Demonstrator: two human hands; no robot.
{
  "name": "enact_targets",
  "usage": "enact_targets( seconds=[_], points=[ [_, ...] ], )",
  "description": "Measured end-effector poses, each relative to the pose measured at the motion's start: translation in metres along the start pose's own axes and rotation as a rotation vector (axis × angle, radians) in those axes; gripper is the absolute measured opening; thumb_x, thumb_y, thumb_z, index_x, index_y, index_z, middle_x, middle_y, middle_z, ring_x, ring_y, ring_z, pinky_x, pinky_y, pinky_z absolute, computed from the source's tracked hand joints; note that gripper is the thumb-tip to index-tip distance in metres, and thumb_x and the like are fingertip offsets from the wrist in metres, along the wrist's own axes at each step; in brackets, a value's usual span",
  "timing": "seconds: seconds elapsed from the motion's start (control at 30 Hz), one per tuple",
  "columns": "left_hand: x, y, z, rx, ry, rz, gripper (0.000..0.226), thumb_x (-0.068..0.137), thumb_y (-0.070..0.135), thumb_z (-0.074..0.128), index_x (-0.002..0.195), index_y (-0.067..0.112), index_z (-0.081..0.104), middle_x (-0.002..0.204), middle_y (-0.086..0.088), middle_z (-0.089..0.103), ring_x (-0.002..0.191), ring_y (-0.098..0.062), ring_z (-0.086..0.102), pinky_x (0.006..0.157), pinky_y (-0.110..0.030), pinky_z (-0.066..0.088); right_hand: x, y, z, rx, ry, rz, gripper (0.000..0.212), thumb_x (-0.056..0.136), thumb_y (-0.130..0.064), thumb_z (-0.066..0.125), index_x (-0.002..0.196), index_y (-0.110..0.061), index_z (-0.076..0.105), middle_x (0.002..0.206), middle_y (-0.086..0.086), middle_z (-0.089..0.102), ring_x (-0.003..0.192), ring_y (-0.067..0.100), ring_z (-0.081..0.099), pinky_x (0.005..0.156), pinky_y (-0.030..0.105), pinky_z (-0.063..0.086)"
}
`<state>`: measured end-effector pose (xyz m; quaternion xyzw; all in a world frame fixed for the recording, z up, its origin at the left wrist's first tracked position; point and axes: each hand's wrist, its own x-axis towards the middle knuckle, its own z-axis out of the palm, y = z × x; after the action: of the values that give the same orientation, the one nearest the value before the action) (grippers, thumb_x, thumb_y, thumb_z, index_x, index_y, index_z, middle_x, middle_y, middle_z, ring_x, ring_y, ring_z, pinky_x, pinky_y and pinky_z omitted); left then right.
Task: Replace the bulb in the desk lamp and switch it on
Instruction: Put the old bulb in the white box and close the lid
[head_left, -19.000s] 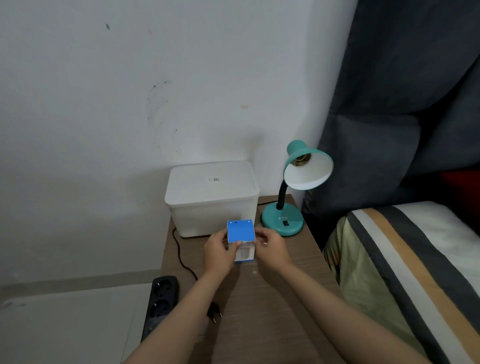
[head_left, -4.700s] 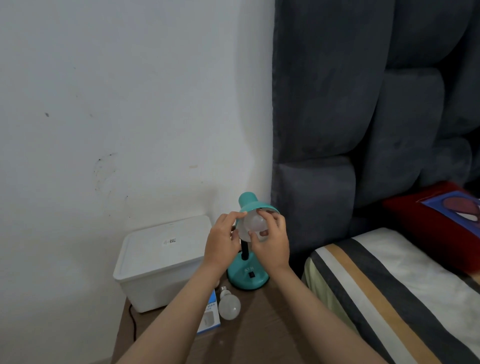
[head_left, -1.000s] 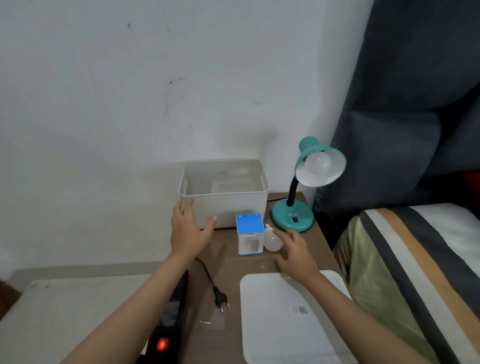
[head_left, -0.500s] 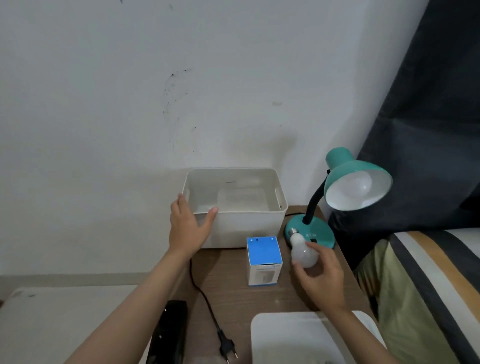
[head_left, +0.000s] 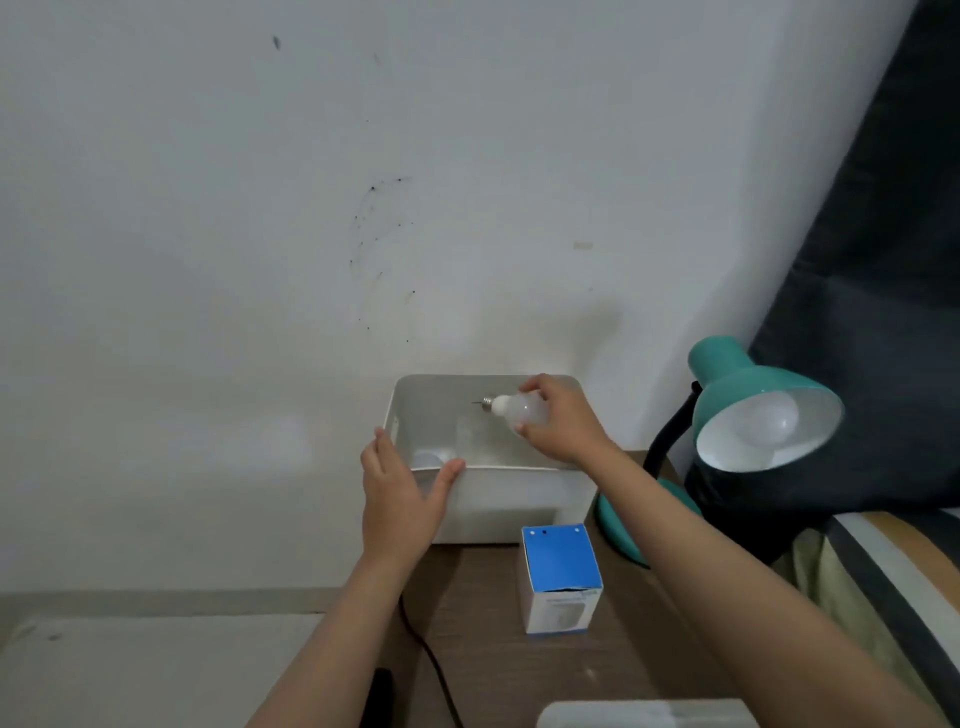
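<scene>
The teal desk lamp (head_left: 737, 395) stands at the right of the wooden bedside table, unlit, with a white bulb (head_left: 771, 418) seated in its shade. My right hand (head_left: 563, 421) holds a second white bulb (head_left: 514, 408) on its side, metal base pointing left, above the open white storage box (head_left: 519, 499). My left hand (head_left: 400, 493) rests flat on the box's front left corner, thumb over the rim. Another pale round object (head_left: 428, 460) lies inside the box at its left; I cannot tell what it is.
A blue and white bulb carton (head_left: 558, 577) stands in front of the box. The lamp's black cord (head_left: 434, 660) runs down the table (head_left: 493, 670). The box's white lid (head_left: 644, 714) lies at the near edge. A striped bed (head_left: 883, 582) and dark padded headboard (head_left: 883, 260) are right.
My right hand has lifted the loose bulb from beside the lamp base up and left, over the open box. My left hand stays on the box's front corner.
</scene>
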<state>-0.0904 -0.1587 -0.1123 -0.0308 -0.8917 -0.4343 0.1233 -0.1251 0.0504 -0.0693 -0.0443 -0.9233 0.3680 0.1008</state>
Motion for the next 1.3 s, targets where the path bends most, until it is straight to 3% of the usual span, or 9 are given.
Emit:
enact_targets(
  seconds=[0.17,0.3,0.4,0.63,0.8,0.93,1.03,1.1,1.3],
  points=[
    [0.002,-0.003,0.001,-0.007,0.018,0.015,0.101,0.076,0.059,0.058,0.146,0.006,0.010,0.142,-0.013,0.027,0.130,-0.031,0.034,0.097,-0.040,0.043,0.019,0.011,0.015,-0.081,-0.073,0.085,0.049,0.079,-0.013,0.063,0.125,-0.023,0.047,0.120,0.006,0.056,0.093,0.020,0.053,0.074,0.024,0.038],
    [0.001,-0.003,0.001,-0.016,0.005,0.008,0.103,0.073,0.064,0.053,0.147,0.006,0.009,0.143,-0.013,0.026,0.130,-0.030,0.035,0.096,-0.040,0.044,0.018,0.008,0.011,-0.069,-0.046,0.058,0.062,0.080,-0.009,0.062,0.136,-0.021,0.038,0.136,0.008,0.047,0.119,0.025,0.049,0.090,0.026,0.039],
    [-0.001,0.001,-0.002,-0.024,-0.024,-0.021,0.105,0.074,0.063,0.054,0.147,0.005,0.006,0.145,-0.014,0.024,0.132,-0.031,0.032,0.098,-0.041,0.042,-0.006,-0.002,0.000,-0.014,0.085,-0.003,0.056,0.084,-0.009,0.062,0.135,-0.017,0.041,0.137,0.008,0.045,0.126,0.021,0.043,0.098,0.022,0.032],
    [-0.013,0.022,-0.012,-0.043,-0.024,-0.157,0.112,0.083,0.046,0.063,0.140,-0.007,-0.017,0.154,-0.027,-0.007,0.143,-0.038,0.000,0.117,-0.046,0.007,-0.125,-0.010,-0.015,-0.051,0.224,-0.189,0.042,0.084,-0.005,0.059,0.125,-0.012,0.051,0.123,0.007,0.057,0.113,0.021,0.053,0.093,0.020,0.035],
    [-0.095,0.039,-0.017,-0.099,-0.039,-0.116,0.090,0.087,0.041,0.059,0.145,-0.002,0.006,0.153,-0.021,0.008,0.142,-0.035,0.014,0.117,-0.042,0.017,-0.224,0.022,-0.015,-0.067,0.122,-0.156,0.042,0.078,0.001,0.061,0.119,-0.011,0.057,0.114,0.006,0.061,0.108,0.020,0.054,0.090,0.015,0.031],
    [-0.181,0.037,-0.008,-0.073,-0.239,-0.115,0.067,0.088,0.033,0.060,0.141,0.004,0.029,0.148,-0.015,0.023,0.136,-0.030,0.030,0.111,-0.037,0.028,-0.298,0.071,-0.012,-0.169,0.007,0.049,0.038,0.080,-0.012,0.063,0.118,-0.014,0.056,0.116,0.007,0.054,0.111,0.025,0.050,0.089,0.030,0.042],
    [-0.236,0.029,-0.002,-0.011,-0.393,-0.094,0.041,0.088,0.030,0.061,0.119,0.006,0.052,0.114,-0.007,0.047,0.114,-0.028,0.049,0.091,-0.033,0.041,-0.347,0.099,-0.019,-0.262,-0.076,0.218,0.049,0.082,-0.025,0.063,0.128,-0.017,0.048,0.130,0.010,0.044,0.123,0.029,0.039,0.098,0.041,0.040],
    [-0.265,0.021,0.000,0.045,-0.461,-0.100,0.040,0.086,0.031,0.062,0.116,0.006,0.055,0.110,-0.008,0.051,0.108,-0.028,0.051,0.089,-0.032,0.042,-0.374,0.113,-0.025,-0.318,-0.085,0.301,0.056,0.082,-0.034,0.063,0.132,-0.016,0.044,0.136,0.015,0.038,0.126,0.034,0.035,0.101,0.042,0.037],
    [-0.311,0.017,0.005,0.149,-0.597,-0.080,0.048,0.084,0.034,0.062,0.123,0.008,0.051,0.132,-0.014,0.039,0.123,-0.031,0.040,0.103,-0.036,0.038,-0.410,0.127,-0.043,-0.432,0.024,0.477,0.073,0.077,-0.058,0.059,0.135,-0.021,0.036,0.130,0.021,0.037,0.114,0.038,0.036,0.098,0.044,0.034]
  ],
)
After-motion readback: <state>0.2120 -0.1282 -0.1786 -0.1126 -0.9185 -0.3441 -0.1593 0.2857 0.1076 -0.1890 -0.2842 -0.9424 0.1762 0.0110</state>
